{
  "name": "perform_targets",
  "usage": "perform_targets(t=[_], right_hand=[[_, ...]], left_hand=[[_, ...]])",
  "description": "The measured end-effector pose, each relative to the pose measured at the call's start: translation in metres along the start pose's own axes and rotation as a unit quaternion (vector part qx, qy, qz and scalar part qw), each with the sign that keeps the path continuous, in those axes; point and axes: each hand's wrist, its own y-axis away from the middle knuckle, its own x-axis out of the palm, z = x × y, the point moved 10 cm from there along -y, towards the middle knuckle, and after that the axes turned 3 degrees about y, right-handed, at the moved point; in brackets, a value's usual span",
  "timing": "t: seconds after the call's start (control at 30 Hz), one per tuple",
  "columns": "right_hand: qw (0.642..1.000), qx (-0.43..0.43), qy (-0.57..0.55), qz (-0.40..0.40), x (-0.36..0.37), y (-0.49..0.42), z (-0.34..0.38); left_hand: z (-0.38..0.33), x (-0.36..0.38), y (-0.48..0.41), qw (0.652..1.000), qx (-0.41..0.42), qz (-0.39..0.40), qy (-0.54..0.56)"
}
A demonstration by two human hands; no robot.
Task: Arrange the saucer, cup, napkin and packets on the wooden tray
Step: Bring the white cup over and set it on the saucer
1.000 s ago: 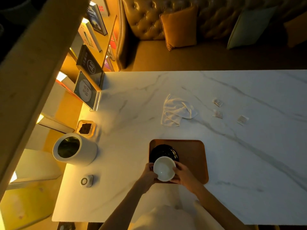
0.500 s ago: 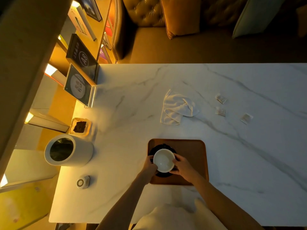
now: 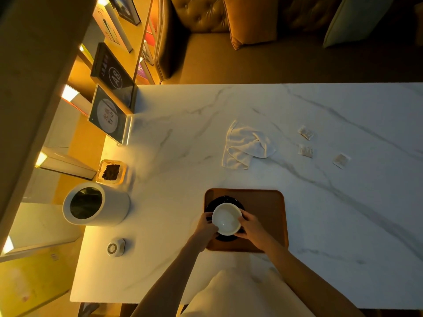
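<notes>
Left hand (image 3: 206, 226) and right hand (image 3: 250, 228) clasp the white cup (image 3: 226, 218) over the dark saucer (image 3: 225, 199), at the left end of the wooden tray (image 3: 265, 216). Farther out on the marble surface (image 3: 183, 138) lie the napkin (image 3: 246, 146) and packets (image 3: 306, 150), with a tufted sofa (image 3: 229, 60) beyond.

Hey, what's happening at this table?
A person is laying out a tray. The left hand and right hand grip a white cup from either side, over a dark saucer at the left end of the wooden tray. I cannot tell whether the cup already rests on the saucer. A crumpled napkin and three small packets lie farther off on the marble table, not yet on the tray.
</notes>
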Motion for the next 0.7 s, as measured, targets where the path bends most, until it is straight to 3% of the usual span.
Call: perform_targets(t=[0.47,0.7], right_hand=[[0.989,-0.08,0.121,-0.022,0.0027,0.0054,0.006],[0.987,-0.09,0.129,-0.037,0.0007,0.0062,0.0077]], left_hand=[[0.0006,-0.0019,0.0018,0.997,0.001,-0.025,-0.075],[0.0015,-0.003,0.0004,0.996,0.003,-0.036,-0.083]])
